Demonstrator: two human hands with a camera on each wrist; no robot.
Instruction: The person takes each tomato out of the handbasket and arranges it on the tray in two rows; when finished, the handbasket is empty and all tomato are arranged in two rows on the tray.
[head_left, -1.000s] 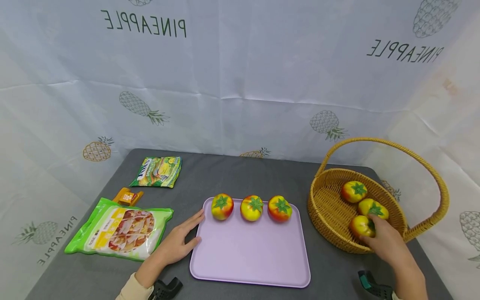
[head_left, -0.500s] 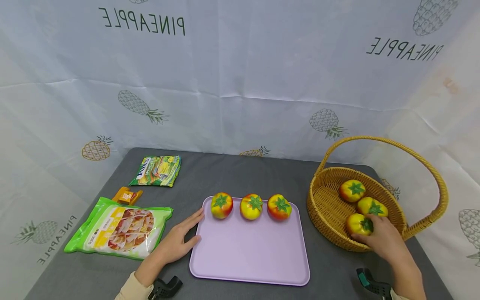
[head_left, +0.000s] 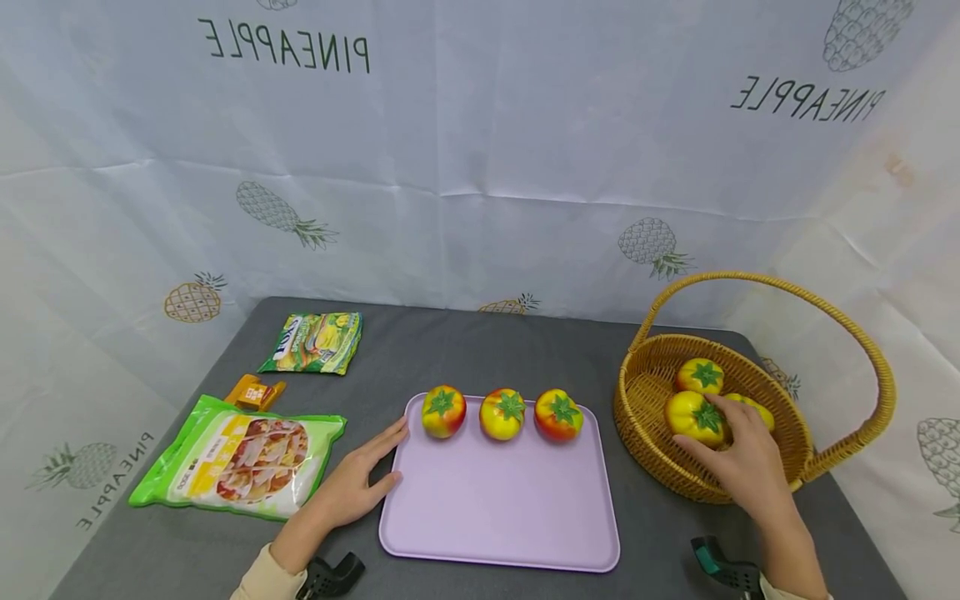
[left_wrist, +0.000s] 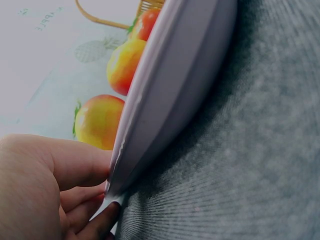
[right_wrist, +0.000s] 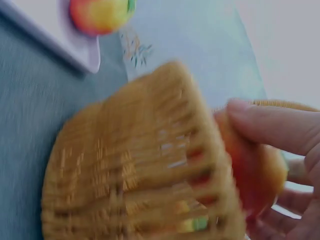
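Note:
In the head view, my right hand (head_left: pixel 742 458) grips a yellow-red persimmon (head_left: pixel 686 417) with a green calyx, over the inside of the wicker basket (head_left: pixel 652 475). The right wrist view shows thumb and fingers around this persimmon (right_wrist: pixel 255 170), just beyond the basket wall (right_wrist: pixel 125 165). Two other persimmons lie in the basket: one (head_left: pixel 700 375) behind, and one (head_left: pixel 756 408) partly hidden by my hand. With fairly straight fingers, my left hand (head_left: pixel 356 483) touches the left edge of the lilac tray (head_left: pixel 498 508). Along the tray's back edge sit three persimmons (head_left: pixel 502 415) in a row.
Left of the tray lie a green-and-white food bag (head_left: pixel 247 458), a small orange packet (head_left: pixel 257 393) and a green snack packet (head_left: pixel 315 342). The basket's tall handle (head_left: pixel 862 342) arches over its right side. A pineapple-print curtain (head_left: pixel 450 167) hangs behind the grey table (head_left: pixel 442 350).
My right hand has moved left and away from me, lifting the persimmon from its place near the basket's front. My left hand stays at the tray's edge.

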